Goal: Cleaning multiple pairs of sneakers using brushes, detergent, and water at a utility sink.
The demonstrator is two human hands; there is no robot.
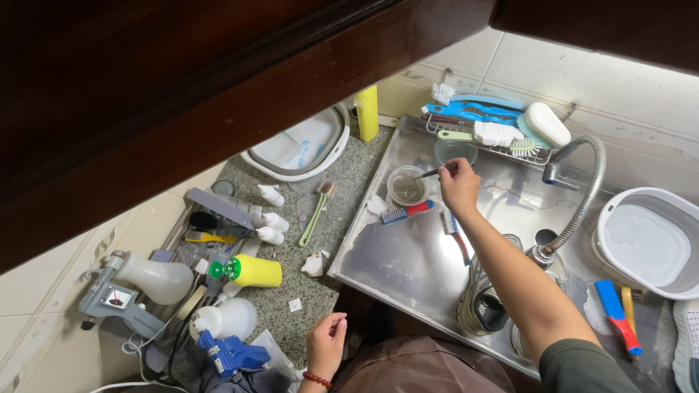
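My right hand [460, 186] reaches over the steel sink tray [408, 255] and pinches a thin dark brush [435, 172]. The brush tip points into a small clear cup [406, 186] of murky liquid. My left hand [325, 343] rests at the near edge of the granite counter [342, 182], fingers loosely curled, holding nothing. A grey sneaker [482, 302] lies in the sink under my right forearm. A blue and red brush [405, 212] lies beside the cup, and another small brush [454, 231] lies just below my right hand.
A wire rack [489, 140] at the back holds several scrub brushes. A flexible faucet [582, 191] arches at right, beside a white basin [646, 244]. On the counter lie a yellow bottle [253, 271], white spray bottles [227, 317], a green toothbrush [314, 212] and another basin [300, 151]. A dark cabinet overhangs the left.
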